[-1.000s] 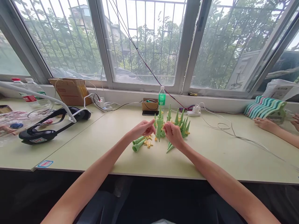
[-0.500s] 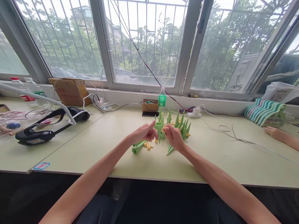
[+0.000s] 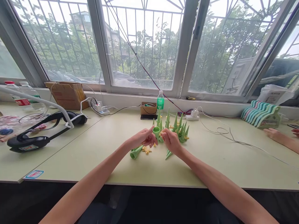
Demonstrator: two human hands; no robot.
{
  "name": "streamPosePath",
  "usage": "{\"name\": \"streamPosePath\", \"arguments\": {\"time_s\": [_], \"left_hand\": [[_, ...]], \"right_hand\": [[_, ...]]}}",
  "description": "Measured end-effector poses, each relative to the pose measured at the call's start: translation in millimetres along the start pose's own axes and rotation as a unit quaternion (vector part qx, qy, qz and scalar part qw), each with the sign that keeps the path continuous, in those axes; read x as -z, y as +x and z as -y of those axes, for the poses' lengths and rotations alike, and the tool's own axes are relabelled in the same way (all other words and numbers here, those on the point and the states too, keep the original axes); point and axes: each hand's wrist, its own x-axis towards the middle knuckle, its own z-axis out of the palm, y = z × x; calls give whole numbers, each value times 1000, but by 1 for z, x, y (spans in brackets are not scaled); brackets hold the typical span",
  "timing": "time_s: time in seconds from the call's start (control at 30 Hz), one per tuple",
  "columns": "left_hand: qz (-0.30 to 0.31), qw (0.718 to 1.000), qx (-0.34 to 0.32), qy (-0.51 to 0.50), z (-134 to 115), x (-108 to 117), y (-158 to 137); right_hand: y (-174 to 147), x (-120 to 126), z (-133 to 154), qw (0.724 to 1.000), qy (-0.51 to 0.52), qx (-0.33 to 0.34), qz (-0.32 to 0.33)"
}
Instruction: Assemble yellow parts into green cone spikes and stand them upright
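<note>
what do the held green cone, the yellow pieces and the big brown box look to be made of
Held green cone: probably smooth, slightly glossy plastic; its thin, even rim looks moulded.
Yellow pieces: likely plastic too, evenly coloured; too small to judge the finish.
Big brown box: apparently matt cardboard, judging by its brown panels and folded edges.

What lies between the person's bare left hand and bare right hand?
The head view shows a green plastic cone, open end up, between left hand and right hand.
</note>
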Motion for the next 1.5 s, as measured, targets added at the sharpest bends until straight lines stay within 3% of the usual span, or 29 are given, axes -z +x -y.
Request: {"name": "streamPosePath", "arguments": {"time_s": [0.6, 1.3, 1.5], "left_hand": [[0, 999, -42, 14, 10, 7, -2], [-89, 988, -82, 100, 3, -5, -4], [-133, 964, -143, 183, 2, -11, -2]], "right_hand": [[-4, -8, -8, 1000, 15, 16, 11], [-2, -8, -6, 999, 9, -37, -3], [-1, -10, -4, 998, 27, -63, -12]]}}
